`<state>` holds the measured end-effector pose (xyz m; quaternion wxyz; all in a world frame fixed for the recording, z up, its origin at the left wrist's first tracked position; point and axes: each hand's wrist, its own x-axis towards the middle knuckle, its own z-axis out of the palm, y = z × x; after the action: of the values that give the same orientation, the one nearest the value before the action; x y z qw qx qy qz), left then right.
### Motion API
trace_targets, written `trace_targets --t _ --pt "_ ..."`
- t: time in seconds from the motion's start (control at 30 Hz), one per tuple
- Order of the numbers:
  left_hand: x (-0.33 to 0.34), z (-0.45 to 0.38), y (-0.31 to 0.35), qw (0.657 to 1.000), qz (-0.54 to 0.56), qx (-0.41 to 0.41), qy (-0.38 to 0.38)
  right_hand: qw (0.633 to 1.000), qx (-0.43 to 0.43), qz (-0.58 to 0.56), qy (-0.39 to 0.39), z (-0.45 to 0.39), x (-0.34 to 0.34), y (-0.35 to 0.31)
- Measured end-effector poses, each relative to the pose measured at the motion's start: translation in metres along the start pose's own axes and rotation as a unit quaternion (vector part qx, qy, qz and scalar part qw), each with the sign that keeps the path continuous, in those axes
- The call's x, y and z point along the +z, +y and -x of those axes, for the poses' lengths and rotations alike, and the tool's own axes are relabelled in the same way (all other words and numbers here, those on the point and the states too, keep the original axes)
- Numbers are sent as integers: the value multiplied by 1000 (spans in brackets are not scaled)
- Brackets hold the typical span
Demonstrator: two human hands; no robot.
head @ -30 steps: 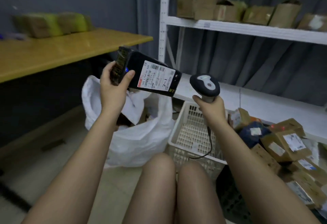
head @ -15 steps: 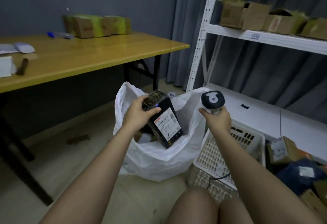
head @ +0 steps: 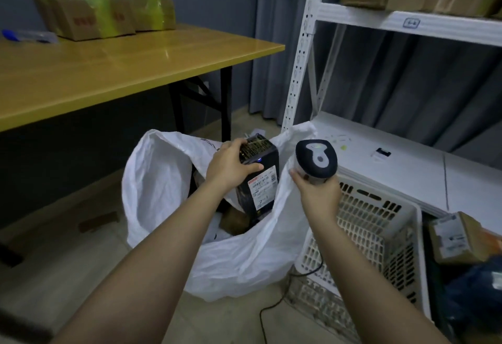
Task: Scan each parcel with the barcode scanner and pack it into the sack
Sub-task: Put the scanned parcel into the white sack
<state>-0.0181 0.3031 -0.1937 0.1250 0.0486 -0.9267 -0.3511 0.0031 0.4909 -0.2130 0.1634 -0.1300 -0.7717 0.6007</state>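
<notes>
My left hand (head: 229, 166) grips the top end of a black boxed parcel (head: 259, 180) with a white shipping label. The parcel stands upright, its lower end inside the mouth of the white sack (head: 163, 189) on the floor. Other parcels lie in the sack's bottom. My right hand (head: 316, 190) holds the grey and black barcode scanner (head: 316, 157) by its handle, just right of the sack's rim, head pointing up. Its cable runs down to the floor.
A white slatted basket (head: 380, 235) stands right of the sack. Cardboard parcels (head: 456, 237) and a dark blue bag (head: 478, 289) lie at the far right. A yellow table (head: 108, 69) with wrapped boxes is on the left. White shelving (head: 304, 53) holds boxes behind.
My left hand has carried the black parcel down from scanner height into the sack's mouth. My right hand has lowered the scanner beside the sack. My view has turned left.
</notes>
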Motion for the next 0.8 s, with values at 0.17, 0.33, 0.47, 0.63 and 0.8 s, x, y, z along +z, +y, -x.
trace_targets --t 0.17,0.33,0.47,0.63,0.8 --pt "9 -6 -10 999 45 -18 -13 999 12 18 29 -1 6 -4" --pt "-7 -21 -8 1000 -3 -6 28 1000 -8 -9 22 2 -35 -4" --pt "-23 -41 17 970 109 44 211 999 -6 -10 32 -1 -63 -6" --pt "-11 -21 23 968 159 36 193 999 -5 4 33 -3 -69 -16" --pt "-24 10 22 984 130 51 109 999 6 24 30 0 -71 -18"
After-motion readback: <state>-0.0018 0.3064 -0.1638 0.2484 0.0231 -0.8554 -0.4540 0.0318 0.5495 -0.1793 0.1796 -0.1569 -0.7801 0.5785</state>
